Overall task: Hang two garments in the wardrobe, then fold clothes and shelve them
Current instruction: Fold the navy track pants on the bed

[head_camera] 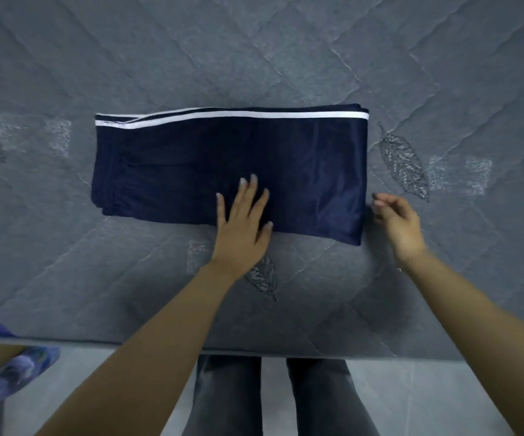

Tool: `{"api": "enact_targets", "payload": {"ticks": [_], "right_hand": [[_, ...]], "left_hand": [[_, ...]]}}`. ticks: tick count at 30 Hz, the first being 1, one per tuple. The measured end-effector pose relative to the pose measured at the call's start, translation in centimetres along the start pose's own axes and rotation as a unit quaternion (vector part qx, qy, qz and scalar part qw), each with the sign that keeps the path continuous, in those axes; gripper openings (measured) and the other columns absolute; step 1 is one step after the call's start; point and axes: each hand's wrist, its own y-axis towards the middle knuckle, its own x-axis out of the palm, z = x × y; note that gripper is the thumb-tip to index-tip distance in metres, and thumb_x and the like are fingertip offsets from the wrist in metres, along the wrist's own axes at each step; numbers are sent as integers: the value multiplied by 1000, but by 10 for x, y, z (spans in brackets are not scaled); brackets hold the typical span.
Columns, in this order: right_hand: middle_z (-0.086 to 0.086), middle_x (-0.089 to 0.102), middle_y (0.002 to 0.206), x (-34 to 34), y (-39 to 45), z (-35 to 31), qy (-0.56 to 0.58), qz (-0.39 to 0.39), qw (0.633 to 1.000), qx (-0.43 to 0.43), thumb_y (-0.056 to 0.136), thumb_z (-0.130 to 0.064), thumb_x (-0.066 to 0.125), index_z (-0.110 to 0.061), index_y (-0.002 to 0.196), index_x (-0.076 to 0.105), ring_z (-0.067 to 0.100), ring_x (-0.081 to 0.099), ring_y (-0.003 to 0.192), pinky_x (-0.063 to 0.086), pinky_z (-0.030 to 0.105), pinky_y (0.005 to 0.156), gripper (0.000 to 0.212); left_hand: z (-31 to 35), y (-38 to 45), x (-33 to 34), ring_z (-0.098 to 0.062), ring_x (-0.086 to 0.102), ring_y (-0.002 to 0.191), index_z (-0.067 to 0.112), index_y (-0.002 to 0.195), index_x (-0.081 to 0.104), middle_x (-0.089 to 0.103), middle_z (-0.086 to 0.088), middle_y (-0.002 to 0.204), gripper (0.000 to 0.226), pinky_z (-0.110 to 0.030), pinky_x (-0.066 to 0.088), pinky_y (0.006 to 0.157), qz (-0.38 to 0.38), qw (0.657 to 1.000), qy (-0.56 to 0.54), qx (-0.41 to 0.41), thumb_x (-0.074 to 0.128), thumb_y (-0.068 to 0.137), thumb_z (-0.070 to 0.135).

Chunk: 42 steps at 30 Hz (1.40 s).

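A: What is nearest the camera?
B: The person's legs, standing at the edge of the bed. A blue patterned cloth shows at lower left.
A: And the hands?
B: The left hand lies flat, fingers spread, pressing the trousers' near edge. The right hand hovers just beside their right end, fingers loosely curled, holding nothing.
A: The trousers?
B: The navy trousers lie folded mid-bed, white stripe on the far edge.

Dim, cool, even light; soft shadows fall beneath the forearms. The picture is slightly soft, and wide-angle distortion bends its edges.
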Motion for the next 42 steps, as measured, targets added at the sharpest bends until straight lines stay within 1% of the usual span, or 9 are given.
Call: {"api": "enact_targets", "payload": {"ticks": [4,10,14,17,20,27,31,38,42], "right_hand": [[4,61,84,-5,30,-30,72,-75,992,64,100,-12,48,-15,101,56,10,59,67,51,21,70,9],[2,61,85,6,67,-61,59,-178,981,48,99,-22,52,-13,100,53,12,58,73,49,24,70,9],[3,63,90,13,79,-67,22,-195,980,43,95,-31,59,-12,108,51,13,59,73,49,21,61,25],[4,66,97,11,83,-67,19,-225,973,47,94,-36,60,-12,111,55,14,62,80,53,25,69,29],[1,66,94,8,82,-71,15,-238,968,71,94,-33,61,-14,106,56,13,61,78,52,26,70,23],[-5,69,70,35,50,-126,64,-281,952,99,95,-22,54,-16,94,61,5,66,59,53,16,57,9],[3,74,73,88,6,-178,67,-327,940,66,95,-24,49,-14,91,62,14,73,73,56,20,58,17],[17,75,81,252,-48,-226,-65,-357,932,18,88,-17,55,-1,91,61,28,74,79,58,28,59,17],[15,74,77,341,-59,-208,-126,-359,923,55,89,-16,53,-11,81,49,25,74,72,57,27,59,11]], "left_hand": [[72,-4,33,-17,-5,150,18,154,22,4,-2,164,71,-47,-10,120,-37,992,-54,103,50,95,46],[126,14,88,-18,-13,149,26,155,2,-13,-1,162,90,-51,-18,115,-64,995,78,14,51,89,60],[129,19,94,-17,23,147,28,148,38,26,1,159,62,-50,9,120,56,997,54,-7,58,90,41],[130,27,92,-12,42,136,19,125,63,51,2,144,40,-44,22,118,136,983,-116,-35,62,87,8],[138,28,74,4,43,127,13,116,67,62,4,130,38,-38,33,113,151,920,-334,-136,53,87,-8],[112,9,-26,0,65,86,28,99,72,73,12,96,40,-14,50,71,133,685,-671,-249,54,90,-7],[56,-16,-78,-18,66,107,26,96,77,72,-2,113,40,-28,55,85,142,550,-783,-253,54,91,-7],[-79,-55,-126,-20,66,110,13,110,70,70,-7,117,24,-24,54,84,194,548,-755,-303,62,91,1],[-147,-70,-124,-18,67,109,12,115,65,70,-6,117,25,-23,54,85,202,556,-731,-342,57,94,-1]]}}
